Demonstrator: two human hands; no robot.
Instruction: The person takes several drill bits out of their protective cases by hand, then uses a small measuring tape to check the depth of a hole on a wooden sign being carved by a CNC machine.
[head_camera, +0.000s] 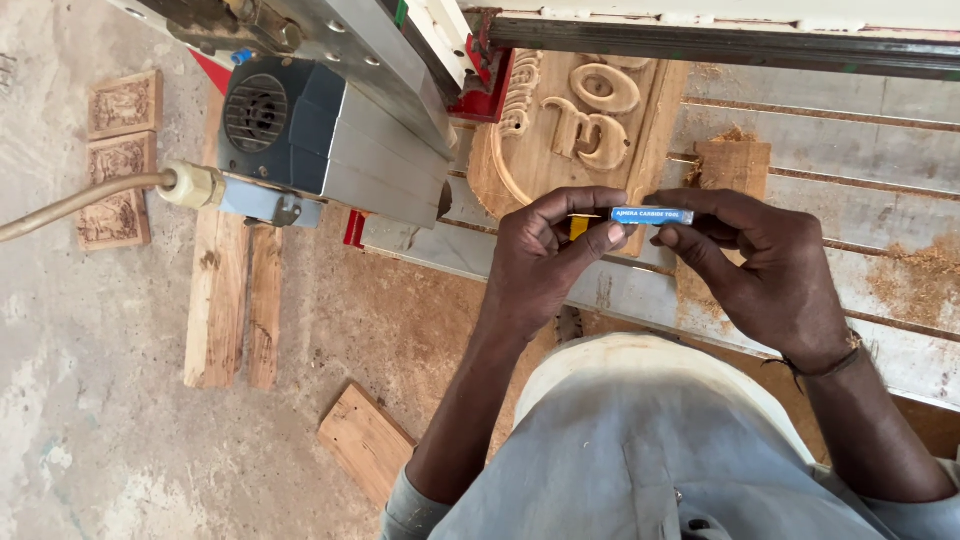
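My left hand (545, 262) and my right hand (765, 268) meet in front of me, both pinching a small narrow blue tube-like case (652, 215) held level between the fingertips. A short yellow piece (579, 226) shows under my left fingers. Just beyond the hands lies a carved wooden panel (590, 120) with raised shapes and a curved border, resting on a grey slatted machine bed (880, 150).
A grey machine head (330, 130) with a vented motor housing and a hose (70, 205) hangs at the upper left. Wooden planks (230, 300), a small board (365, 440) and carved tiles (120, 150) lie on the dusty floor. Sawdust (920, 275) covers the bed at right.
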